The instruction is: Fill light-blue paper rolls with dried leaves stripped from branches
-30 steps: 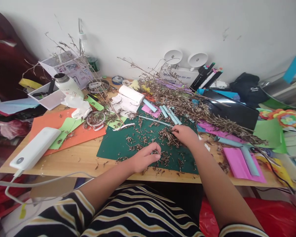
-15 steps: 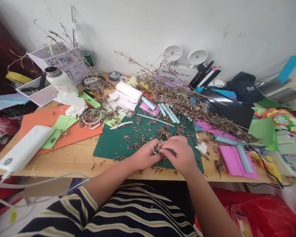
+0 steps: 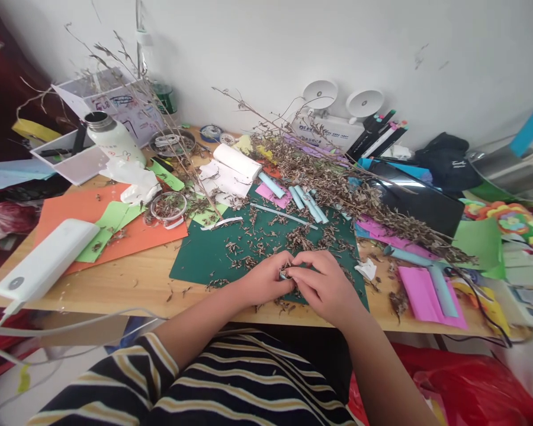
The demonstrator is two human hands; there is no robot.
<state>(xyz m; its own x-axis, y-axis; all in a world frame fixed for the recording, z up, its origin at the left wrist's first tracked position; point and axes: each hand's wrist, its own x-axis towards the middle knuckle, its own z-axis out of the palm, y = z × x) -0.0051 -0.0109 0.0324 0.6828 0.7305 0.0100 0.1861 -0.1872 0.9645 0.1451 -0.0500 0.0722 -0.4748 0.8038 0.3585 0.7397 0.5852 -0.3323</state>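
My left hand (image 3: 266,279) is closed around a short light-blue paper tube (image 3: 283,274), of which only a small part shows. Bits of dried leaf show at its mouth. My right hand (image 3: 326,289) meets it from the other side, its thumb and fingertips pinched on dried leaves (image 3: 288,267) at the tube's opening; the fingers partly hide them. Both hands are over the front of a green cutting mat (image 3: 199,254) strewn with crumbled dried leaves (image 3: 299,239). More light-blue paper tubes (image 3: 308,204) lie at the mat's back edge, near a pale strip (image 3: 284,216).
A large bundle of dried stalks (image 3: 337,183) lies across the back right. At left are a white power bank (image 3: 47,254), orange paper (image 3: 160,236), a lidless bottle (image 3: 115,139) and a small clear dish (image 3: 169,207). Pink paper (image 3: 415,290) lies at right.
My right fingers have come down over the tube's mouth, and fewer leaves show between the fingertips. The left hand keeps its hold. The whole view has shifted slightly.
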